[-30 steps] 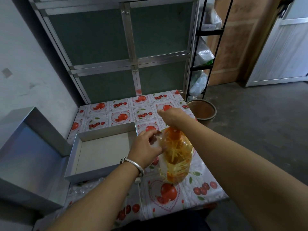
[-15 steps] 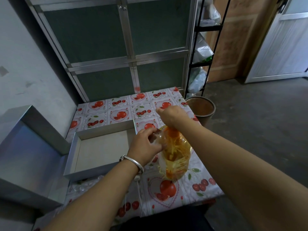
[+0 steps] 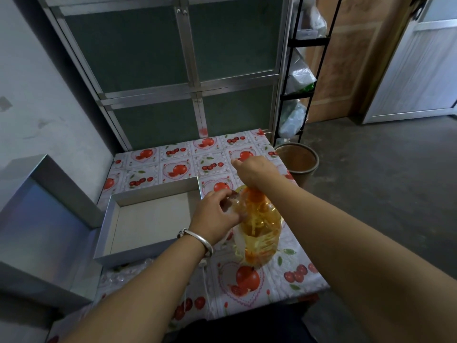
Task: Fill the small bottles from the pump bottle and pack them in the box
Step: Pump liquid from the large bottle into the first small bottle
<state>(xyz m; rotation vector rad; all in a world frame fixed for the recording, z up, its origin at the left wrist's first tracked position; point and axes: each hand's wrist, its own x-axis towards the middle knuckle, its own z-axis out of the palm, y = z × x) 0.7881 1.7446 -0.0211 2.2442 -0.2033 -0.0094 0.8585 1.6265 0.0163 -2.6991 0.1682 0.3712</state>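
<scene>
While the pump bottle (image 3: 261, 226) is pressed from above by the right hand (image 3: 254, 170), a small bottle (image 3: 231, 205) is pinched at its spout by the left hand (image 3: 217, 216), seemingly for filling.

Amber-orange pump bottle (image 3: 259, 233), silver-grey box (image 3: 148, 219), red-fruit-patterned white tablecloth (image 3: 173, 167)

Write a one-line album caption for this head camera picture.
Right hand on the pump bottle top, left hand holding a small bottle beside it, by the open box.
</scene>
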